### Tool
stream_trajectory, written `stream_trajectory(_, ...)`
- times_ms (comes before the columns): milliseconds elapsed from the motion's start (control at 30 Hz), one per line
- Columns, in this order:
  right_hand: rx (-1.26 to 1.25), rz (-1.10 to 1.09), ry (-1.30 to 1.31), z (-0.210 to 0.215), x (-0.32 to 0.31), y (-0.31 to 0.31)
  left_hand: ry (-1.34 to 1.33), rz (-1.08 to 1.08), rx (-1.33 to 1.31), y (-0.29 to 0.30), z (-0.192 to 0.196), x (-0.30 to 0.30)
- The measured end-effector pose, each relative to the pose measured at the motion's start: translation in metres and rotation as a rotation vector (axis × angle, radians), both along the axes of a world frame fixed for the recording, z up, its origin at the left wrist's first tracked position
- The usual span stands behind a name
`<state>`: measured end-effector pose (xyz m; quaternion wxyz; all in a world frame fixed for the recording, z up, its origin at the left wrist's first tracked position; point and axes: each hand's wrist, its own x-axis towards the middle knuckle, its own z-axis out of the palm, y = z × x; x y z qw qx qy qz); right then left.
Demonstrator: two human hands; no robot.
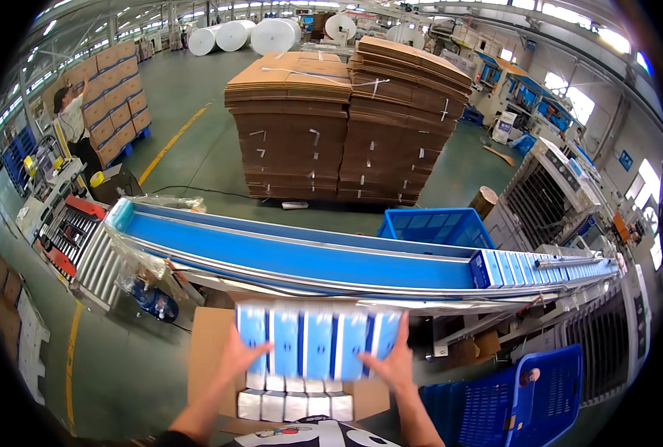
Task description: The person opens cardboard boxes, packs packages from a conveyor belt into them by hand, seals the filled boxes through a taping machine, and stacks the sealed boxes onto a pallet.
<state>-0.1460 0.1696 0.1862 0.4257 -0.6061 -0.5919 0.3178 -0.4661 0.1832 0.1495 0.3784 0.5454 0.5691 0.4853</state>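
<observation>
We see two bare hands holding a row of blue and white packs (318,343) between them. The left hand (242,357) presses flat on the row's end at 9 o'clock, with its fingers spread and pointing up. The right hand (392,363) presses on the other end at 3 o'clock, and its fingers point up too. Both hands are wide open and flat, and they squeeze the row from its two ends. We count about five packs in the row, standing side by side and touching each other.

The row's long side runs from 9 o'clock to 3 o'clock. Each pack stands tall, with its own long side going from 12 to 6 o'clock.

The row is just above an open cardboard box (211,350), low in the middle of the view. Inside the box lie more packs (295,402), showing their pale ends, at 6 o'clock from the row.

At 12 o'clock from the hands runs a long blue conveyor (294,257). More blue packs (540,267) sit in a line on it toward 3 o'clock. A blue plastic crate (434,226) stands behind the conveyor. A blue basket (540,387) is at 4 o'clock from the hands. Far off at 12 o'clock stand tall stacks of flat cardboard (346,127). A person (71,123) stands by stacked boxes (115,97) at 10 o'clock.
</observation>
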Motion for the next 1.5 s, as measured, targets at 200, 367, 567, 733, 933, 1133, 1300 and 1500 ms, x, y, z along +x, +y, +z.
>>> stream_trajectory(200,-0.914,0.499,-0.703,-0.184,-0.072,-0.009,0.834,-0.485,-0.922,-0.033,-0.175,-0.048)
stream_trajectory(367,-0.91,0.85,-0.915,-0.206,-0.106,0.067,0.792,-1.078,-0.94,0.027,-0.268,-0.044)
stream_trajectory(567,-0.804,0.939,-0.801,-0.2,-0.098,0.018,0.639,-1.08,-0.906,0.004,-0.218,-0.005)
stream_trajectory(733,-0.402,0.77,-0.109,-0.219,-0.013,0.014,0.708,-1.168,-0.806,0.019,-0.194,0.026)
stream_trajectory(933,-0.088,0.207,0.444,-0.005,0.269,0.084,0.816,-0.964,-0.872,0.005,-0.169,0.075)
stream_trajectory(1133,-0.042,-0.931,-0.251,-0.049,0.522,0.139,0.971,-0.927,-0.717,0.0,-0.163,0.142)
stream_trajectory(1300,-0.421,-0.895,-0.63,-0.053,0.489,0.187,0.631,-0.938,-0.788,0.015,-0.158,0.122)
stream_trajectory(1500,-0.459,-0.828,-0.782,-0.035,0.473,0.201,-0.022,-0.476,-0.756,0.065,-0.005,0.18)
